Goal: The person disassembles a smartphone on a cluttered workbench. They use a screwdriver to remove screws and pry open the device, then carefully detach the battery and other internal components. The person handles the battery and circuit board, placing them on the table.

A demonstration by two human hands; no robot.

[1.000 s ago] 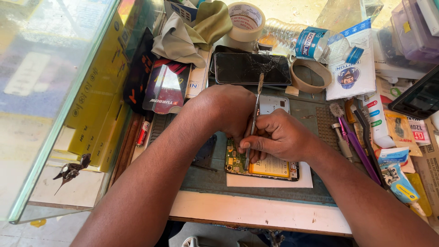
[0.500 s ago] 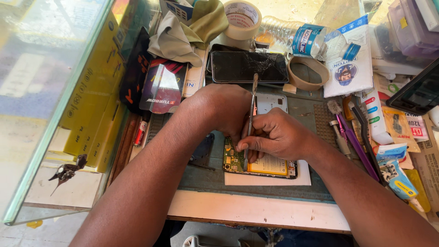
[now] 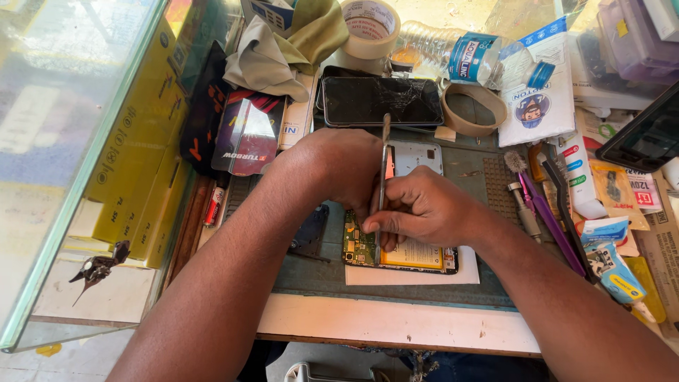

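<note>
An opened phone [image 3: 410, 256] lies on a white sheet on the green work mat [image 3: 481, 177], its green circuit board and yellow battery exposed. My right hand [image 3: 424, 209] pinches metal tweezers [image 3: 382, 163] near their lower end, tips down on the circuit board, the top sticking up past my knuckles. My left hand [image 3: 339, 166] rests curled on the phone's upper left part, beside the tweezers. A white phone back cover [image 3: 417, 155] shows just behind both hands.
A cracked black phone [image 3: 382, 101] lies behind the mat, with tape rolls [image 3: 369, 27] [image 3: 472, 110], a cloth [image 3: 283, 49] and a water bottle [image 3: 453, 53] beyond. Brushes and tools [image 3: 544, 205] and small packets lie at right. A glass counter [image 3: 64, 141] stands at left.
Both hands stay on the opened phone; the tweezers have shifted only slightly. The view has drifted a little.
</note>
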